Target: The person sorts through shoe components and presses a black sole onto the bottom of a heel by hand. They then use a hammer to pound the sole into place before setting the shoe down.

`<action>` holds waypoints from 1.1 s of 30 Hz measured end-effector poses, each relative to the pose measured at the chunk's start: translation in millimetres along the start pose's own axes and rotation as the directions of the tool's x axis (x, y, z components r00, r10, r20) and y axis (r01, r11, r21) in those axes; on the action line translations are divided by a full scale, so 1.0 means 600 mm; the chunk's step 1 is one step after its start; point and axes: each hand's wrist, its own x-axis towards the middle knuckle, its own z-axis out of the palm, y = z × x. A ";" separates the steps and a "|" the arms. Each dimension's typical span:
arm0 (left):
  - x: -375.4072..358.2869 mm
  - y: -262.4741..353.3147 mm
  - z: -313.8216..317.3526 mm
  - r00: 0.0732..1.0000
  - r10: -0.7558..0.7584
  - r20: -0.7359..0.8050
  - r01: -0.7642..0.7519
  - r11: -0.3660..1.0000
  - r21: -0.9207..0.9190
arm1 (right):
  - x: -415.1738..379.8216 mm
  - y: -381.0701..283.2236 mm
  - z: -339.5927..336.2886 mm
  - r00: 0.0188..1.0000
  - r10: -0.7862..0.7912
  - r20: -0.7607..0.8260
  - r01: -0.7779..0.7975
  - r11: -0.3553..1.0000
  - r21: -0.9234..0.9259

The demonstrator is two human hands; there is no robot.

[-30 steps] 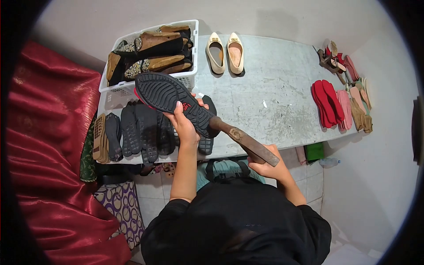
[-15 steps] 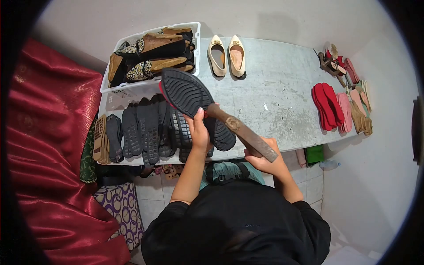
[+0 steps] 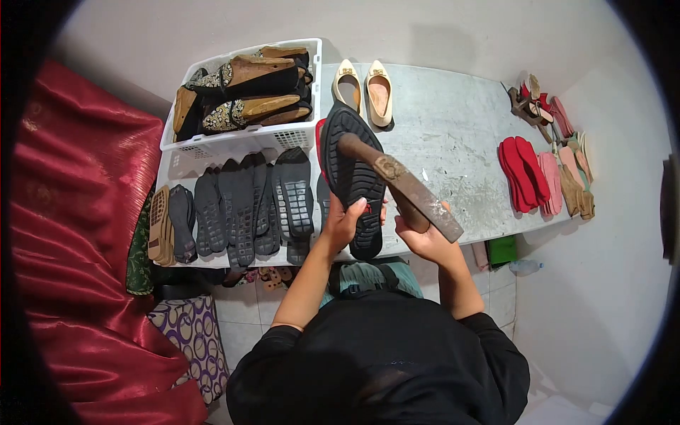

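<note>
A black ridged shoe sole with a red edge [image 3: 348, 170] faces up, its toe pointing away from me. My left hand [image 3: 344, 225] is closed round its narrow middle, thumb on top. A hammer [image 3: 404, 185] slants over the sole, its rounded head near the sole's wide part. My right hand [image 3: 425, 237] is closed on the hammer from below, partly hidden by it. Just past the sole's toe stand two cream pointed shoes [image 3: 380, 103].
A white basket [image 3: 234, 142] of patterned shoes stands at the back left of the table [image 3: 446, 120]. Black soles [image 3: 241, 209] line the near left. Red insoles [image 3: 523, 173], pink insoles [image 3: 550, 182] and metal tools [image 3: 524, 106] lie right. Red cloth [image 3: 92, 248] hangs left.
The sole has moved right and turned more upright, with my left hand lower on it. The hammer and my right hand have shifted slightly right, and its head now overlaps the sole's wide part.
</note>
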 end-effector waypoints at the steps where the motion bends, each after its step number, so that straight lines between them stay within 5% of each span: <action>1: -0.001 -0.002 -0.002 0.998 -0.051 0.046 0.054 0.997 -0.055 | 0.003 -0.003 -0.003 1.000 0.024 -0.004 -0.024 1.000 -0.003; 8: -0.007 0.001 0.005 0.991 -0.078 0.109 0.087 0.993 -0.081 | 0.004 -0.001 -0.002 0.994 0.088 -0.058 -0.078 0.985 0.156; 10: -0.010 0.004 0.006 0.985 -0.145 0.094 0.155 0.982 -0.106 | 0.008 0.003 -0.010 0.999 0.048 0.018 -0.047 0.998 -0.047; 12: -0.006 0.002 0.006 0.996 0.008 0.088 -0.010 1.000 0.022 | 0.004 0.008 -0.008 0.996 0.051 0.066 -0.047 0.997 -0.062; 15: -0.006 -0.006 0.000 0.994 -0.096 0.057 0.103 0.986 -0.131 | -0.001 0.002 -0.003 1.000 0.016 0.024 -0.016 1.000 -0.014; 19: -0.003 0.000 0.008 0.999 -0.040 -0.008 0.039 0.996 -0.077 | -0.004 -0.005 -0.013 0.997 0.022 0.070 -0.015 0.995 -0.097; 22: -0.005 0.000 0.006 0.988 0.054 0.147 -0.069 0.993 0.100 | -0.004 -0.010 -0.009 1.000 -0.005 -0.018 0.004 0.996 -0.084; 27: -0.005 -0.012 -0.003 0.988 -0.051 0.146 0.071 0.988 -0.136 | 0.000 -0.014 -0.001 0.995 0.047 -0.087 -0.044 0.998 0.037; 33: -0.001 -0.026 -0.018 0.993 -0.057 0.099 0.069 0.990 -0.124 | -0.024 -0.005 -0.005 0.993 0.108 -0.037 -0.108 0.994 0.003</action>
